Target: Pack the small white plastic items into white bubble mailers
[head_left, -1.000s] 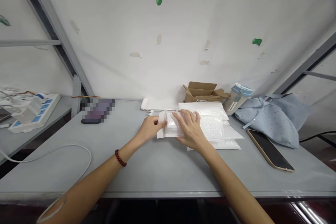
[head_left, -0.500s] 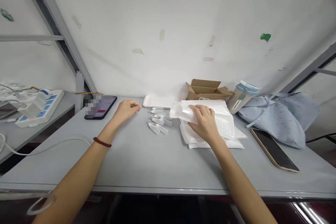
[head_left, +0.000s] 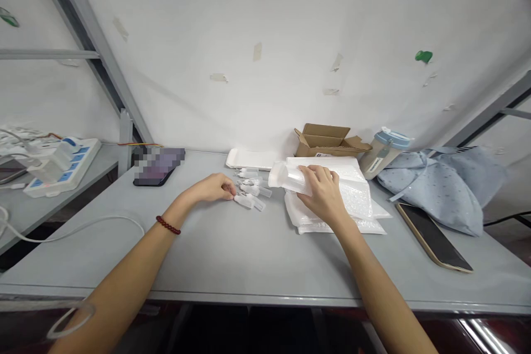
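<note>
My left hand (head_left: 218, 187), with a dark red bead bracelet on its wrist, is closed at the left side of a small pile. Its thumb and finger pinch the near end of a small white plastic tube with a clear end (head_left: 244, 201). Several more such tubes (head_left: 251, 182) lie just behind it on the grey table (head_left: 249, 254). My right hand (head_left: 321, 191) grips a white bubble mailer (head_left: 286, 176), whose mouth gapes toward the left. Under that hand lies a stack of white bubble mailers (head_left: 352, 199).
Behind the pile lies another white mailer (head_left: 249, 159). An open cardboard box (head_left: 327, 141), a blue-lidded cup (head_left: 381, 152), a blue cloth bag (head_left: 435, 188) and a phone (head_left: 435, 238) stand or lie to the right. Leftward are a second phone (head_left: 160, 167), a cable (head_left: 83, 230) and a power strip (head_left: 64, 168).
My left hand has moved right and down to the small tubes and closed on the nearest one. My right hand stays in place with the mailer.
</note>
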`<control>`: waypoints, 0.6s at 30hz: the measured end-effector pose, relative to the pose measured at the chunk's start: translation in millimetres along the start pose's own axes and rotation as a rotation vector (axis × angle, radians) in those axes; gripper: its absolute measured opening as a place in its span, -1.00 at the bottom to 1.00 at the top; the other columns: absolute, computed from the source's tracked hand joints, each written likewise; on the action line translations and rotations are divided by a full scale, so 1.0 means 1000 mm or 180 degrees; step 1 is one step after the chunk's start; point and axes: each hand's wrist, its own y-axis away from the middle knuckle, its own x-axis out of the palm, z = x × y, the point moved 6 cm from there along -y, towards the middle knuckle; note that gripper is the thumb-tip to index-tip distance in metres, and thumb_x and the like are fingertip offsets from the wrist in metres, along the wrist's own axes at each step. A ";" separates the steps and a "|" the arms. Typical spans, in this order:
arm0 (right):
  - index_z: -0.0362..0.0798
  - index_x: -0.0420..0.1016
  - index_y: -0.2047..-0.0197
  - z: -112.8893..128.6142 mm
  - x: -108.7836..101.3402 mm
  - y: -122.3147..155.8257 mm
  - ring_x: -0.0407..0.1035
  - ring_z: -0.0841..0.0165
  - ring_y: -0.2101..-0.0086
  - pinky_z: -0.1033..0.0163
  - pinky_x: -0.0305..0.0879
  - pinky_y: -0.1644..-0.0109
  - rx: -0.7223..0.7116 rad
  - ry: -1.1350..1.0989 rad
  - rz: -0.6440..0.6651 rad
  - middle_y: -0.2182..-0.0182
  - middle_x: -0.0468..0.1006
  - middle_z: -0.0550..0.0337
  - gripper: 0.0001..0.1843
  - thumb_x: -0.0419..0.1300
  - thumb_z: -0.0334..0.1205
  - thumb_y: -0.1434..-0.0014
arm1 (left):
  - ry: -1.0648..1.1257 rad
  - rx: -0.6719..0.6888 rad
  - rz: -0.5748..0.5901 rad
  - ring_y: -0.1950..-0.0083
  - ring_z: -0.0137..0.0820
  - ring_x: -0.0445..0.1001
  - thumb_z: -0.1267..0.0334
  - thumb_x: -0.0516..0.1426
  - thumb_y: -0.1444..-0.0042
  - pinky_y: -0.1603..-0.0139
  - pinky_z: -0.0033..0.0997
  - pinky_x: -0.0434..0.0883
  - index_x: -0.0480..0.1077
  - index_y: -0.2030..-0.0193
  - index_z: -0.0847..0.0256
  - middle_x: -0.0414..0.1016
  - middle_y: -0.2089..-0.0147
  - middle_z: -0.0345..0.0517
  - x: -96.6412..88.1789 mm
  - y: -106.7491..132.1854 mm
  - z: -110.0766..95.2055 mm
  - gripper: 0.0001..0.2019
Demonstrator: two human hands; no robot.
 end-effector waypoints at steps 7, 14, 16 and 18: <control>-0.02 0.24 -0.10 0.002 0.003 0.000 0.22 0.13 0.06 0.03 0.01 -0.02 0.0014 -0.0059 0.0121 0.06 0.36 -0.03 -0.50 0.10 -0.30 -0.04 | 0.0072 0.0092 0.0125 0.42 -0.38 0.40 0.19 0.16 0.17 0.40 -0.49 0.25 0.50 0.44 0.17 0.48 0.48 -0.20 0.003 0.001 0.000 -0.85; -0.05 0.25 -0.10 0.001 0.005 0.001 0.23 0.14 0.06 0.03 0.02 -0.02 0.0028 -0.0013 0.0170 0.05 0.37 -0.03 -0.49 0.12 -0.31 -0.03 | -0.0002 0.0230 0.0376 0.34 -0.36 0.40 0.19 0.14 0.13 0.32 -0.49 0.25 0.51 0.46 0.15 0.51 0.40 -0.18 0.003 0.002 0.001 -0.86; -0.05 0.25 -0.10 0.001 0.005 0.001 0.23 0.14 0.06 0.03 0.02 -0.02 0.0023 -0.0011 0.0157 0.06 0.37 -0.03 -0.49 0.11 -0.31 -0.04 | 0.0018 0.0220 0.0537 0.32 -0.36 0.40 0.18 0.14 0.12 0.29 -0.49 0.26 0.51 0.45 0.16 0.51 0.39 -0.18 0.001 0.005 0.000 -0.85; -0.04 0.24 -0.10 0.001 0.005 0.001 0.23 0.14 0.07 0.03 0.02 -0.01 0.0007 -0.0028 0.0122 0.06 0.37 -0.03 -0.49 0.11 -0.31 -0.04 | 0.0076 0.0201 0.0669 0.32 -0.37 0.39 0.17 0.15 0.11 0.29 -0.50 0.25 0.50 0.46 0.16 0.50 0.40 -0.18 -0.001 0.009 -0.003 -0.85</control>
